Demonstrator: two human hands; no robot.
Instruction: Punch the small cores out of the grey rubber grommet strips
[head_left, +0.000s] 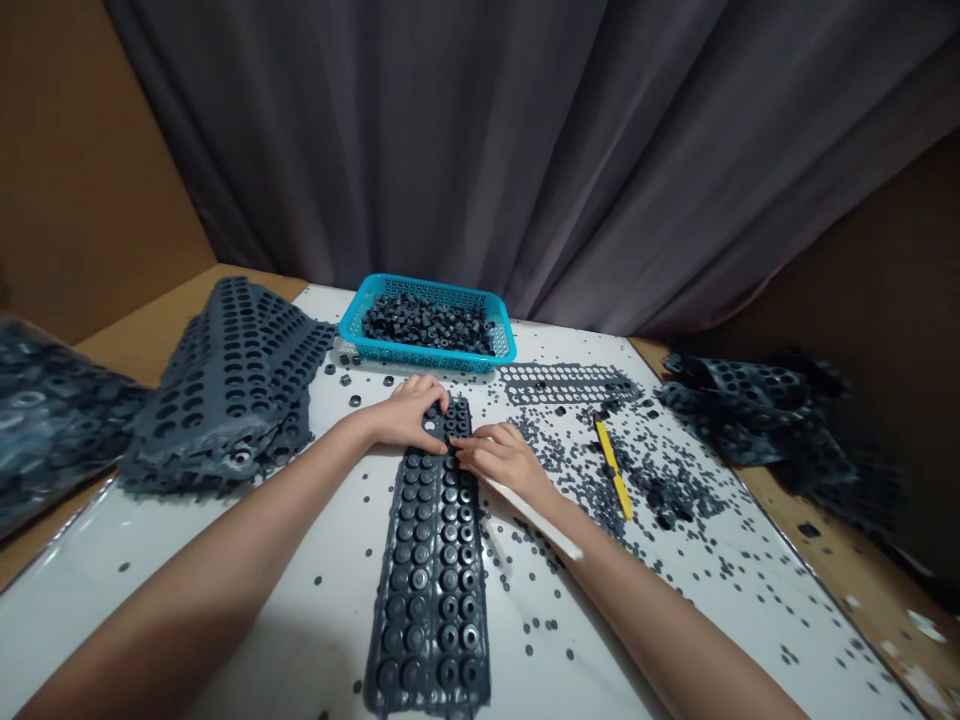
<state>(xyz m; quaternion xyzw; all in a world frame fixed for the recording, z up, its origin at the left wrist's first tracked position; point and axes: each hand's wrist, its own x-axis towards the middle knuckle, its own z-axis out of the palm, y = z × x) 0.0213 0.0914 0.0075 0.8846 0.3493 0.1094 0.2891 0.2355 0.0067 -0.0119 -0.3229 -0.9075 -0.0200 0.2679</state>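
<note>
A long black rubber sheet with rows of raised round parts lies lengthwise on the white table. At its far end my left hand rests with thumb and fingers apart, touching the sheet beside a hole. My right hand is closed round a thin white stick, whose near end sticks out past the wrist. The tip of the stick is hidden at the sheet, close to my left thumb. Several parts in the right-hand rows show open centres.
Behind the hands stands a blue basket of small black parts. Perforated sheets are piled at left, beside a bag. A flat punched sheet, a yellow cutter and scattered discs lie right; crumpled sheets lie farther right.
</note>
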